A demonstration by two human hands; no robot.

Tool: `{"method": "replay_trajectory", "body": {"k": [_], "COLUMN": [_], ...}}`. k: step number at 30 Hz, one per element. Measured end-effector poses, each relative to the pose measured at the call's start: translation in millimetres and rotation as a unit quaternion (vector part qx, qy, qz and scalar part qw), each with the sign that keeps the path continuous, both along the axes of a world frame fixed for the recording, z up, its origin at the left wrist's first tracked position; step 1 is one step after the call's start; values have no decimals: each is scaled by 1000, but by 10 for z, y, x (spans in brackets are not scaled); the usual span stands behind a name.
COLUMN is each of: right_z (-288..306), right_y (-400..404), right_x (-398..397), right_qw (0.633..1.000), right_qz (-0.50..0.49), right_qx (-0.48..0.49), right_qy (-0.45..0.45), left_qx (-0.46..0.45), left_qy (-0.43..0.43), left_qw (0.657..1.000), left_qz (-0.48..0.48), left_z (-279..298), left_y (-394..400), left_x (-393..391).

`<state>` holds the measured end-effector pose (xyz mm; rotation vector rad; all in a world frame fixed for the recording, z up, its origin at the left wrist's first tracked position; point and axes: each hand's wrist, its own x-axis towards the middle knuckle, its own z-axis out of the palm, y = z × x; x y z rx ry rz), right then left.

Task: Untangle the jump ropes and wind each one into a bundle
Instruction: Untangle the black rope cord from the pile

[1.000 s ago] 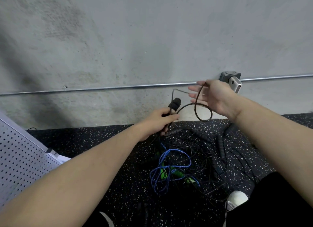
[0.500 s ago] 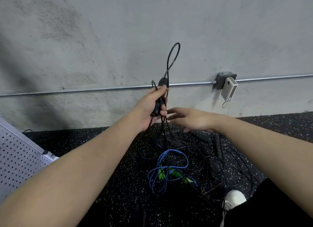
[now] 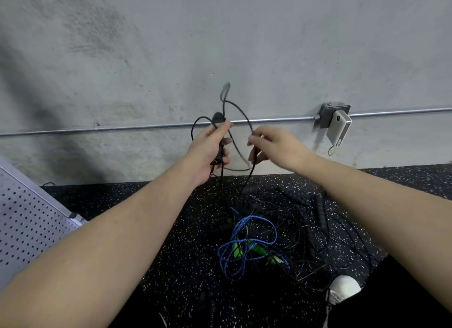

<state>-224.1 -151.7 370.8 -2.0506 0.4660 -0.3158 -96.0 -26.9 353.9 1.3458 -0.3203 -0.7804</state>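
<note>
Now left hand [image 3: 210,147] grips black handle [image 3: 218,137]; right hand [image 3: 274,145] pinches black rope [image 3: 241,118].

I hold a thin black jump rope [image 3: 238,112] raised in front of the wall, its black handle [image 3: 219,142] upright, its cord arching above in loose loops and trailing down to the floor. Below lies a tangled heap of thin black ropes [image 3: 305,230] with ribbed black handles, and a braided blue rope [image 3: 247,244] with green handles [image 3: 259,250] looped among them.
</note>
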Motion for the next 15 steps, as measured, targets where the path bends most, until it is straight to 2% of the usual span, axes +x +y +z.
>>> {"method": "replay_trajectory", "body": {"k": [2, 5, 8, 11, 15], "right_z": [113, 184, 204, 241, 259], "right_y": [-42, -95, -124, -156, -232], "right_x": [-8, -29, -23, -7, -42], "right_qw": [994, 982, 966, 947, 915], "right_qz": [-42, -77, -95, -115, -149], "right_qx": [90, 156, 219, 277, 347], "right_qy": [-42, -75, -95, -115, -143], "left_qx": [38, 69, 104, 140, 115], "left_qy": [-44, -86, -133, -193, -202], "left_qw": [998, 991, 971, 946, 951], "left_qz": [-13, -77, -168, -218, -202], "left_z": [-67, -148, -267, -336, -312], "left_y": [23, -2, -47, -41, -57], "left_x": [-13, -113, -227, -299, -339]}}
